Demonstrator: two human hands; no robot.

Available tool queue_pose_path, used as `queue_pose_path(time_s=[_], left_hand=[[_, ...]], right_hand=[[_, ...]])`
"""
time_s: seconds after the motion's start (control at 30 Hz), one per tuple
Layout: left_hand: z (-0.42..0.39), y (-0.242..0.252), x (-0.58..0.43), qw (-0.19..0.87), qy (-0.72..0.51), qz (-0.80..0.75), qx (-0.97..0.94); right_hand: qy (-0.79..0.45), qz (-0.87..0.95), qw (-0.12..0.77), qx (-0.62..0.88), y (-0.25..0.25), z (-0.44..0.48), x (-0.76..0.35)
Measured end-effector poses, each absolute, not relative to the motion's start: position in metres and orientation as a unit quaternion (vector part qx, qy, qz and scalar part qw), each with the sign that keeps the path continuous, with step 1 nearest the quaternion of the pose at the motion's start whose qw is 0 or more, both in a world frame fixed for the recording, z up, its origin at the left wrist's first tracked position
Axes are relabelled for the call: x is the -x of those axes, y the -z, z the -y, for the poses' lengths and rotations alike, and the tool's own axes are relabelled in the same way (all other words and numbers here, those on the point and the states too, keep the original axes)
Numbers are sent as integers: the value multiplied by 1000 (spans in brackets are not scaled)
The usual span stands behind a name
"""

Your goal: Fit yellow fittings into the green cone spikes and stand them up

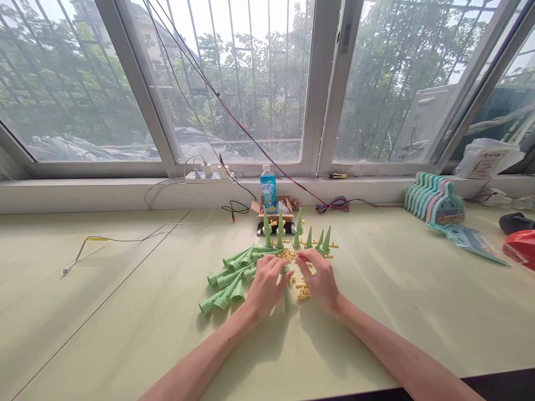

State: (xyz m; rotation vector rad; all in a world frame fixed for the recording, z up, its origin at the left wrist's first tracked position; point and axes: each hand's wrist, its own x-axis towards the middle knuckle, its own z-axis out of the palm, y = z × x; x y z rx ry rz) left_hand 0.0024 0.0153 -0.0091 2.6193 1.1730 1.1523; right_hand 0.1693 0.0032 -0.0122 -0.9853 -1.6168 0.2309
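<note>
My left hand (266, 285) rests on the table with its fingers curled round a green plastic cone (286, 289) that points toward me. My right hand (318, 277) sits beside it, fingers bent, fingertips pinching among small yellow plastic pieces (301, 291). To the left lies a pile of green cones (229, 274) on their sides. Behind my hands several green cones (296, 234) stand upright, points up, with yellow pieces fitted to them.
A blue drink bottle (268, 189) and a small cardboard box (282, 207) stand by the window sill. Cables (125, 239) trail across the left of the pale green table (397, 312). Pastel packaged items (434, 199), a plastic bag (485, 158) and a red object (522, 247) sit at the right.
</note>
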Motion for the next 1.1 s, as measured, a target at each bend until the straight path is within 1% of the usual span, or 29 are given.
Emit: queue_pose_path(time_s=[0.17, 0.4, 0.53, 0.83, 1.1], left_hand=[[-17, 12, -1, 31, -330, -386, -861], [-18, 12, -1, 30, -340, -380, -860], [-19, 11, 0, 32, -347, -383, -855], [-19, 9, 0, 76, -431, -382, -814], [-19, 5, 1, 76, -495, -378, -778]], right_hand=[[-105, 678, 593, 420, 11, -4, -170], [-114, 681, 590, 418, 11, -5, -169], [-98, 685, 587, 421, 9, -5, -169], [-72, 699, 576, 419, 9, -4, -170], [-88, 708, 568, 410, 11, -6, -170]])
